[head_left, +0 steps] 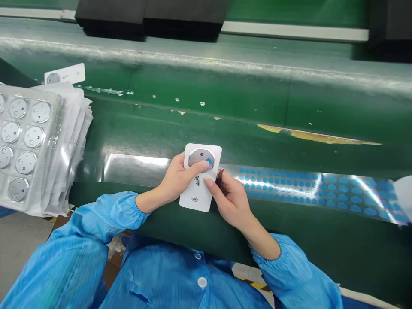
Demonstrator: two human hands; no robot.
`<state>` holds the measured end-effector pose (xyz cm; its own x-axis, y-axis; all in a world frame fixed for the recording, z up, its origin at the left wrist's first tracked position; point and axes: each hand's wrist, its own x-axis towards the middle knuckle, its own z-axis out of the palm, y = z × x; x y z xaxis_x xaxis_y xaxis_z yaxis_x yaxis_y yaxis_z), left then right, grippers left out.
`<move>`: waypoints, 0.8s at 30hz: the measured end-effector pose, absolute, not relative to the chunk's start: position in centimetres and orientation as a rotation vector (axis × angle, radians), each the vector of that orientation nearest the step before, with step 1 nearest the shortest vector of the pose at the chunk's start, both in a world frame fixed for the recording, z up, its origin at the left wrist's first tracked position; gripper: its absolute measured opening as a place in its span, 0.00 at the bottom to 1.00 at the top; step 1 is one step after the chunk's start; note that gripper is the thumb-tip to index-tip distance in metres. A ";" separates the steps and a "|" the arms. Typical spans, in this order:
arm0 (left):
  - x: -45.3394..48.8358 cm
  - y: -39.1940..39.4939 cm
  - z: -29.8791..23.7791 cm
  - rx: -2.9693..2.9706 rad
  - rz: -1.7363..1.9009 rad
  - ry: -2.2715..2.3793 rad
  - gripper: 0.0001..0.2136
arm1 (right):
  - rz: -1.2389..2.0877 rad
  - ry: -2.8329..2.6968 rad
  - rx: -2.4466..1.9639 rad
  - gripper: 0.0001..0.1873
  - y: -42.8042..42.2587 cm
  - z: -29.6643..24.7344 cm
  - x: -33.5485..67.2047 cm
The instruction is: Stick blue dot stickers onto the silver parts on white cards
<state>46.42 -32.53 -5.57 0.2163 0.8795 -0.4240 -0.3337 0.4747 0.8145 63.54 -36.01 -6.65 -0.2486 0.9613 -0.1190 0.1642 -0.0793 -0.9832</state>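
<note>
Upright between my two hands is a white card [189, 200] with dark printed characters and a silver octagonal plate [197, 156] at its upper end. My left hand [175, 180] grips the card by its left edge, its thumb lying over the front at the plate. A small blue sticker [208, 161] shows on the plate by that thumb tip. My right hand [233, 199] is closed at the card's right edge, its thumb on the front. A thin dark brown piece [219, 176] sticks up between its fingers; what kind it is I cannot tell.
Along the green bench [144, 116] lies a clear strip with rows of blue stickers [277, 182]. At left, a plastic tray [53, 113] of silver octagonal plates rests on layered white sheets [75, 124]. Another white card [75, 74] lies behind it. Black boxes [185, 17] stand at the back.
</note>
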 end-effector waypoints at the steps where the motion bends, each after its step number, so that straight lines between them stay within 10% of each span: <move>1: 46.4 -32.6 -5.6 0.648 0.946 1.031 0.16 | 1.394 -1.477 -1.267 0.16 -36.0 -6.6 63.3; 24: 46.3 -33.5 -6.2 0.754 0.805 0.889 0.27 | 1.422 -0.961 -1.236 0.13 -35.5 -7.4 62.5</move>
